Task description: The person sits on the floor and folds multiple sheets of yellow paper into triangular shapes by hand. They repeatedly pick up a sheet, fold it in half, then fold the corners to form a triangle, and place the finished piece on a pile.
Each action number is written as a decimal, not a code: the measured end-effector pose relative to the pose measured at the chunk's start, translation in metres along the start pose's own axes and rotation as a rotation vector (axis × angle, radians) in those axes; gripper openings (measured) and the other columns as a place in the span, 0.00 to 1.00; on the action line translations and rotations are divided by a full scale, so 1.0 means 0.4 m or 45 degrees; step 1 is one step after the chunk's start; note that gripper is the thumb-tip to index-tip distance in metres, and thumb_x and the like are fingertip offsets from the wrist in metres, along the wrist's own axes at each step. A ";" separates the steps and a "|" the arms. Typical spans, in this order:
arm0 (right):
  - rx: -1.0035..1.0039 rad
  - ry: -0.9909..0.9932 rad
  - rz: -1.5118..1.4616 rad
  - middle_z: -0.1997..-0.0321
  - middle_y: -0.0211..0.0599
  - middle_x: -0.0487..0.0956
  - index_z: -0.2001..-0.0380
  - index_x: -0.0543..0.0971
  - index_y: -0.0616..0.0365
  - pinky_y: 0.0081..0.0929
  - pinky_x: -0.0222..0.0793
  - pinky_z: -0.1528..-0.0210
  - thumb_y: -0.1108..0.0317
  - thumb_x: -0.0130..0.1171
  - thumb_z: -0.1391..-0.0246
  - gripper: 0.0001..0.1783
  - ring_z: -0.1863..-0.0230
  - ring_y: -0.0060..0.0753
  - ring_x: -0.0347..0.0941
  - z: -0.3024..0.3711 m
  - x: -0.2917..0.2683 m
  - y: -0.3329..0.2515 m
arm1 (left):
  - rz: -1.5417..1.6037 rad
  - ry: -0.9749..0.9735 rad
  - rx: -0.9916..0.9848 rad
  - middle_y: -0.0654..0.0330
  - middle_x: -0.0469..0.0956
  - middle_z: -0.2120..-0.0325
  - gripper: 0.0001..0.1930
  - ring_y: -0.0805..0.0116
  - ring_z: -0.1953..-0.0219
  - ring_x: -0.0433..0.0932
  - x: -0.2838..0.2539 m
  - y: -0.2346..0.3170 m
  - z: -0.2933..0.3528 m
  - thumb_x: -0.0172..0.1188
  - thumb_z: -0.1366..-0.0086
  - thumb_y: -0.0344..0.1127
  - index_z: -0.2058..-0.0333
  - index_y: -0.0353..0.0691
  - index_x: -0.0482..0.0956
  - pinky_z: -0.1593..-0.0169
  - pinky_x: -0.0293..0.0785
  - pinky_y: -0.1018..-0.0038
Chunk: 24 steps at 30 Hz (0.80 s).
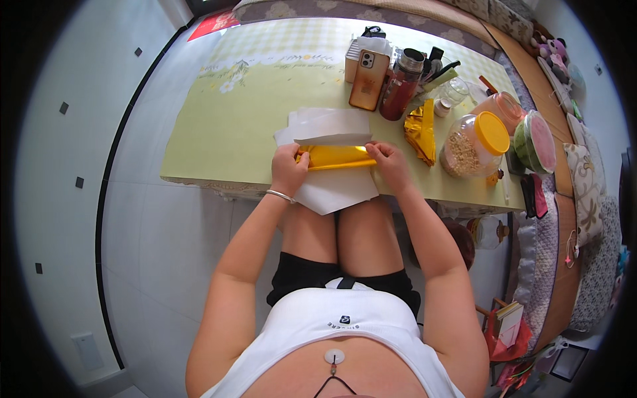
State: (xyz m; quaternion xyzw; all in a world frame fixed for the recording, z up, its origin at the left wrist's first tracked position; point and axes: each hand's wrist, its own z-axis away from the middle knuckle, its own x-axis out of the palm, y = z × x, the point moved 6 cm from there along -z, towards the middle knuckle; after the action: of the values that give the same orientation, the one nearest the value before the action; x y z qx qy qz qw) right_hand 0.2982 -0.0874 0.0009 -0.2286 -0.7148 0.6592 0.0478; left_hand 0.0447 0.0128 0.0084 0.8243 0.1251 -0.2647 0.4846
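Between my hands a strip of shiny gold foil paper (335, 157) is stretched level at the table's near edge. My left hand (289, 169) pinches its left end, the thumb lying over the foil. At the right end, the fingertips of my right hand (389, 164) are closed on the foil's upper corner. White paper sheets (330, 125) lie flat on the table just beyond the foil. Another white sheet (337, 191) hangs below it, over the edge and above my thighs. Right of my right hand rests a crumpled piece of gold foil (419, 132).
On the yellow-green tablecloth (239, 126) stand an orange phone (369, 80), a red thermos (400, 86) and a glass (454, 91). Further right are a yellow-lidded jar (470, 149), a pink-toned jar (501, 109) and a cut watermelon (535, 142). A cushioned bench (561, 219) runs along the right.
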 end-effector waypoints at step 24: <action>-0.181 0.484 0.950 0.65 0.36 0.78 0.81 0.79 0.56 0.46 0.65 0.50 0.56 0.71 0.59 0.16 0.53 0.46 0.71 -0.030 0.049 0.018 | -0.501 0.107 0.501 0.50 0.77 0.60 0.11 0.49 0.52 0.74 0.005 0.105 0.005 0.63 0.47 0.27 0.63 0.35 0.77 0.44 0.70 0.58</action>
State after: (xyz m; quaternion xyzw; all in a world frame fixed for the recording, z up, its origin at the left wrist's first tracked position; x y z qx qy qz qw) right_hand 0.2873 -0.0687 -0.0092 -0.5917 -0.6052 0.5267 -0.0790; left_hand 0.0652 -0.0101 0.0373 0.8726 0.2489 -0.3387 0.2487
